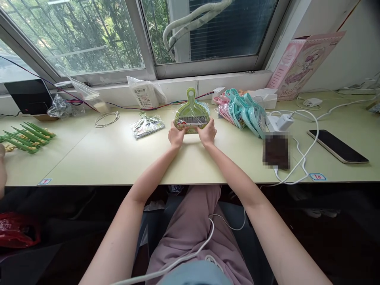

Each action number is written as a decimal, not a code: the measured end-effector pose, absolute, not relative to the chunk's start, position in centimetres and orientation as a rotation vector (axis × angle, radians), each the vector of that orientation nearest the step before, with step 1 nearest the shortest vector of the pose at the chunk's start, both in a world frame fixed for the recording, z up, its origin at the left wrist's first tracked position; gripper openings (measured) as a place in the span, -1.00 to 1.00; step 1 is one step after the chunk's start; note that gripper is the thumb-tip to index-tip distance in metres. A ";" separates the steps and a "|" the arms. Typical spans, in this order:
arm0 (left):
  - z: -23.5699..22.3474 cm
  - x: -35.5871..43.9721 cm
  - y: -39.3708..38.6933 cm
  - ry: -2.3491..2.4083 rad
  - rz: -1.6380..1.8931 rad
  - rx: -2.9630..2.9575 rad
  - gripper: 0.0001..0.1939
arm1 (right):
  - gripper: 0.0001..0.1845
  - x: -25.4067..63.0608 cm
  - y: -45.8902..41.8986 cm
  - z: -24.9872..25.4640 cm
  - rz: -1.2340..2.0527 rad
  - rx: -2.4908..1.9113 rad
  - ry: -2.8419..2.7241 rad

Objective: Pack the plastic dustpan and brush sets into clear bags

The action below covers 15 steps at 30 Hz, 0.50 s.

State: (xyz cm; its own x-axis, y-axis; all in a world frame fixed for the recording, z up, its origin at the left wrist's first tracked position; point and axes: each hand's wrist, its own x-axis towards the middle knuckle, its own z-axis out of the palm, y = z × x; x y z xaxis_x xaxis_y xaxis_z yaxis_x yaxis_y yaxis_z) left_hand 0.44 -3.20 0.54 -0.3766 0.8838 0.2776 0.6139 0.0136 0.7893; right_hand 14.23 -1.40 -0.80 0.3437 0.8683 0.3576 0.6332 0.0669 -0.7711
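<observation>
Both hands grip a green mini dustpan and brush set (191, 110) in clear plastic wrap, held up with its handle pointing away from me. My left hand (177, 134) closes on its near left corner, my right hand (208, 132) on the near right corner, thumbs pressed on the front. Dark bristles and a printed label show through the wrap. To the left lies another wrapped green dustpan set (147, 125) on the table. A pile of turquoise dustpan sets (244, 107) and pink dustpan sets (225, 106) lies to the right.
A phone (337, 146), white charger (283, 122) and looping cables occupy the right of the table (118, 166). A pink box (305, 65) stands behind. Green spiky pieces (28, 137), a coiled cable (107, 119) and a bagged packet (146, 94) lie leftward. Another person's hand (2, 170) shows far left.
</observation>
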 end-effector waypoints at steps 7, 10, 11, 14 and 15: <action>0.4 -0.4 -2.3 1.997 1.389 1.529 -0.62 | -0.42 15.1 -0.8 -1.0 0.394 -1.589 -1.354; 0.3 -1.1 -1.8 1.957 1.440 1.515 -0.71 | -0.56 15.5 -0.9 -1.0 0.520 -1.491 -1.357; 0.2 -1.4 -1.6 1.954 1.451 1.507 -0.73 | -0.57 15.6 -0.9 -1.0 0.563 -1.451 -1.360; -0.2 -2.1 -1.0 1.921 1.493 1.469 -0.75 | -0.56 15.8 -1.0 -0.8 0.633 -1.369 -1.336; -0.3 -2.2 -0.7 1.871 1.507 1.451 -0.74 | -0.56 15.8 -0.9 -0.8 0.646 -1.352 -1.320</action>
State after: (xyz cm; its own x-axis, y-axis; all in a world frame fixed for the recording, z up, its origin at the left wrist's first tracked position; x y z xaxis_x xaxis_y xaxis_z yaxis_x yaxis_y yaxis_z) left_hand -2.25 -0.72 -0.34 -0.4244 0.8468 0.3205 0.4935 -0.0804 0.8660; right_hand 15.80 -0.93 -0.80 0.2346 0.9270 0.2927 0.3382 0.2044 -0.9186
